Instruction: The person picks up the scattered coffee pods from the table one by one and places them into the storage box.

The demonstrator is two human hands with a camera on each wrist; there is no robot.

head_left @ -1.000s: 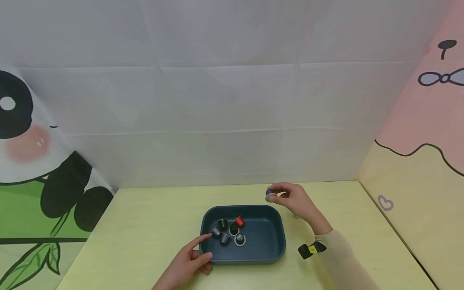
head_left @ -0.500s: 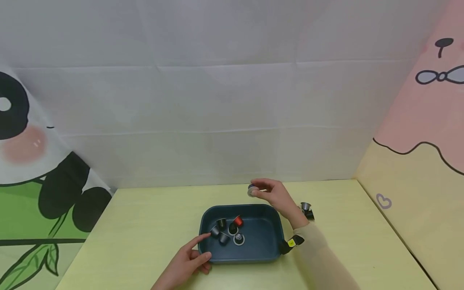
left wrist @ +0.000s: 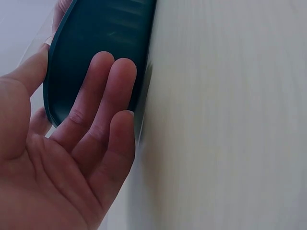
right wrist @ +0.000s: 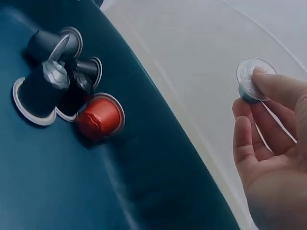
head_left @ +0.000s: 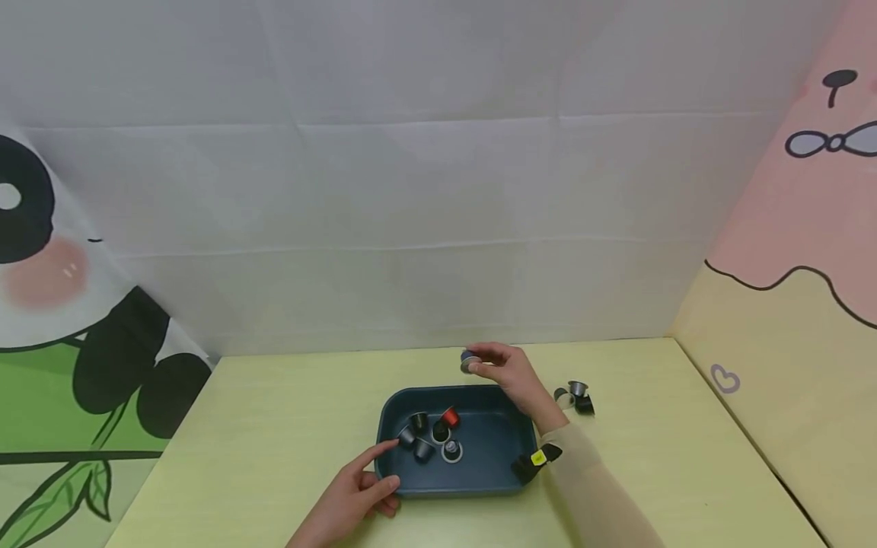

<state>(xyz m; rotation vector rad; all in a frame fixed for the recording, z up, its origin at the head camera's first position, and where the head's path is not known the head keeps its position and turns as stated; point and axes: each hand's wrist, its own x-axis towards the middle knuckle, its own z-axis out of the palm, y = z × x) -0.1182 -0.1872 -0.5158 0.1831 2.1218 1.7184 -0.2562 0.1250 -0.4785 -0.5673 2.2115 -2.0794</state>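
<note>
Cannot see whole the round, silvery-white lid [right wrist: 243, 76] of the small blue capsule [right wrist: 247, 96], covered in part by the right hand [right wrist: 278, 167]. Cannot follow the dark blue, rounded rectangular tray [left wrist: 103, 28] past the upper edge of the left wrist view.

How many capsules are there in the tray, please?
6 clustered in the tray: back-right red capsule, back-left dark capsule, grey capsule nearest the left hand, central black capsule, front-left capsule, front-right capsule; others may be hidden.
</note>
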